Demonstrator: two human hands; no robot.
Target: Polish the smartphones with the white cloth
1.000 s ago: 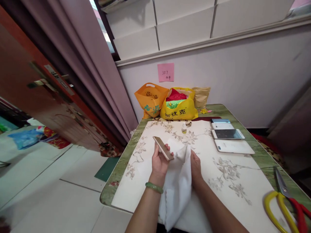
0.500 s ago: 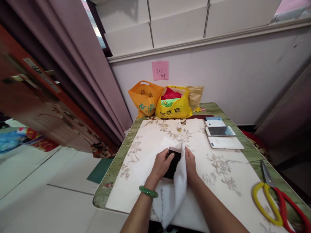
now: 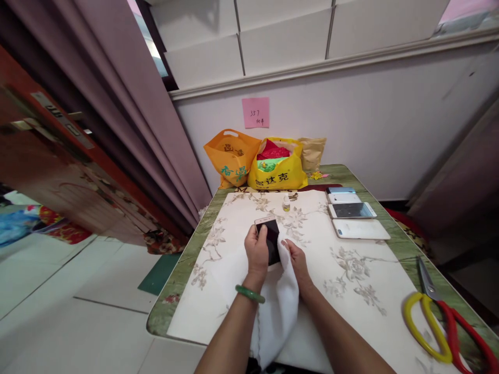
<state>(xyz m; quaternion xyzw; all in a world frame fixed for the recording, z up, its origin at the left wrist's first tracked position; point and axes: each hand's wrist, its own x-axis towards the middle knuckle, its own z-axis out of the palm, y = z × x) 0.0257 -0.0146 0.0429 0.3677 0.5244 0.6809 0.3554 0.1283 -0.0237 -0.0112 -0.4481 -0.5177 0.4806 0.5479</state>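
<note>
The left hand (image 3: 257, 253) grasped a flat, glossy black phone (image 3: 270, 239); the right hand (image 3: 296, 259) clutched a soft white cloth (image 3: 278, 306) beside it.

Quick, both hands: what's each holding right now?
Left hand: closed on the phone.
Right hand: closed on the white cloth.
</note>
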